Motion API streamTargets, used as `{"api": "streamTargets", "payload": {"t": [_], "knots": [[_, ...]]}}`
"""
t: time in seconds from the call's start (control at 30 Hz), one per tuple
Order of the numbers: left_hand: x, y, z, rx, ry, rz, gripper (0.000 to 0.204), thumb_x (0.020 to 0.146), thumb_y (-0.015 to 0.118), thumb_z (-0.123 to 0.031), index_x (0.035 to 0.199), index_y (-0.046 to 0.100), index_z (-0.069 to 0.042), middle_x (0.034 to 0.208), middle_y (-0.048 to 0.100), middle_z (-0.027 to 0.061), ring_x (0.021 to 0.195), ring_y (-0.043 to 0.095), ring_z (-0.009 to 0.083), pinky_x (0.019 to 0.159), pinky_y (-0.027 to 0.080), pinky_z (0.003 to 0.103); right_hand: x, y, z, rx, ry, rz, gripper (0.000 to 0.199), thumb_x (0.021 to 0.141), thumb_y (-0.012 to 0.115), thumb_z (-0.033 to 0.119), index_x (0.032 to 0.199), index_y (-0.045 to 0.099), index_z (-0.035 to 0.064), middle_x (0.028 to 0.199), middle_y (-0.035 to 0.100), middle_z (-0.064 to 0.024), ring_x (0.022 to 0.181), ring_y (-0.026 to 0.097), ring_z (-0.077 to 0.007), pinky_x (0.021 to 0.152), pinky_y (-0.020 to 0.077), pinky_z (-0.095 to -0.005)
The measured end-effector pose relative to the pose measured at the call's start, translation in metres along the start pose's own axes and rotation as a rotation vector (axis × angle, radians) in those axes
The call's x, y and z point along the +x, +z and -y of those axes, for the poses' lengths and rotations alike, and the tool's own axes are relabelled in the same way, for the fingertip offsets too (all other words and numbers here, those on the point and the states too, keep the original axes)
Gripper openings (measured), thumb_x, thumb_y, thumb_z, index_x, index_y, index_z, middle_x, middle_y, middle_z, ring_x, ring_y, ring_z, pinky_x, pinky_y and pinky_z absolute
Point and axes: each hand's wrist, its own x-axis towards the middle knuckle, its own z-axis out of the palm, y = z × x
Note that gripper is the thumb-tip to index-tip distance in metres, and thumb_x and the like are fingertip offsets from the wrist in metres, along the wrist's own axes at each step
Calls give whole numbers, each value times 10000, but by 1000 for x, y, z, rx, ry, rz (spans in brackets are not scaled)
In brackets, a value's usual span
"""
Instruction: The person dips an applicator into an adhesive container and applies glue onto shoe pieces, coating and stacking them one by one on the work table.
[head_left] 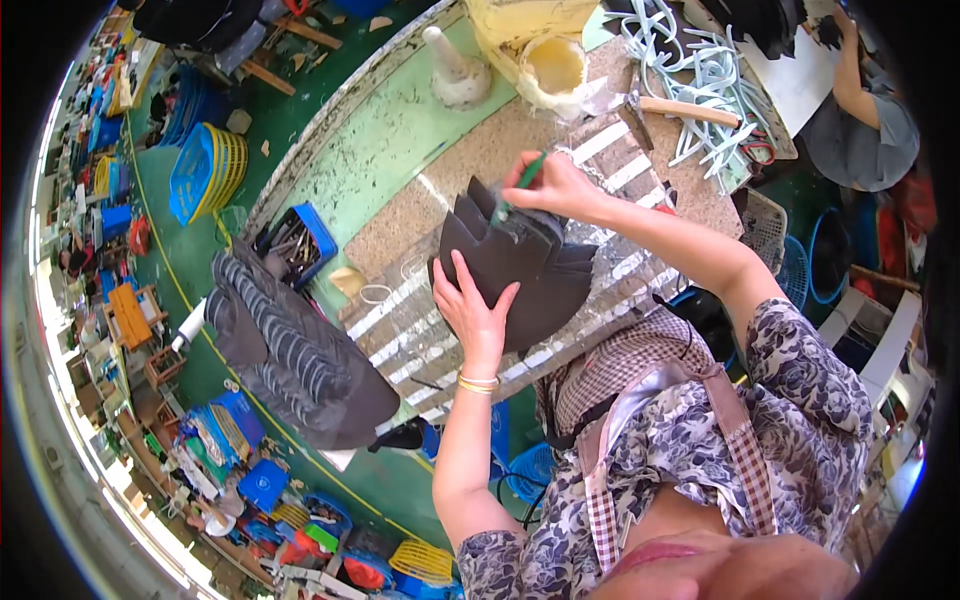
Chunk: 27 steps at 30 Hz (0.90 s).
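A fanned stack of dark grey-brown cut pieces (pixel 515 275) with pointed edges lies on the worktable before me. My left hand (pixel 472 318) rests flat on the near left part of the stack, fingers spread. Over the far edge of the pieces, my right hand (pixel 556 188) pinches a slim green brush (pixel 528 172). Its lower end meets the pieces near their pointed tips, where a pale smear shows. The bristles are too small to make out clearly.
Left of the table hangs a row of overlapping dark pieces (pixel 290 350), near a blue tool basket (pixel 305 240). A hammer (pixel 690 110), pale blue strips (pixel 715 75), a yellowish pot (pixel 553 70) and a white cone-shaped object (pixel 455 75) stand or lie beyond. Another person (pixel 865 130) is at far right.
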Motion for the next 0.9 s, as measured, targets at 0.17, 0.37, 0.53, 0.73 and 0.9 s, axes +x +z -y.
{"api": "streamTargets", "payload": {"t": [0.17,0.37,0.53,0.73,0.9], "knots": [[-7,-5,3,25,-38,-19,902,664,757,-354,1371,272,-74,1338,263,250,1172,321,429,977,286,488,-33,8,-30,81,-28,-166,268,694,690,255,734,611,2,701,639,-77,633,602,-126,596,485,-271],[-13,-3,21,32,-64,-6,880,668,754,-345,1366,288,-78,1328,285,248,1165,334,413,977,291,473,-79,10,-27,257,74,-141,166,730,685,153,790,616,13,757,642,-69,702,593,-111,656,486,-262],[-5,0,44,-85,-42,-63,654,734,707,-205,1304,411,-83,1266,371,220,1126,381,392,954,324,445,-52,52,-17,-29,-310,-42,204,706,727,183,780,606,37,786,650,-94,708,632,-181,642,490,-275],[-10,-8,43,-46,-44,-71,659,699,723,-163,1281,425,-75,1240,398,197,1079,401,368,937,335,432,-112,17,-30,-71,-376,114,156,700,725,156,735,596,78,654,632,-35,576,630,-147,538,489,-266],[-3,-3,39,-118,-65,-68,663,682,741,-160,1259,434,-49,1217,413,191,1093,397,358,952,328,419,-12,71,2,-181,-351,99,120,810,635,131,815,610,14,643,627,-65,588,634,-142,529,486,-281]]}}
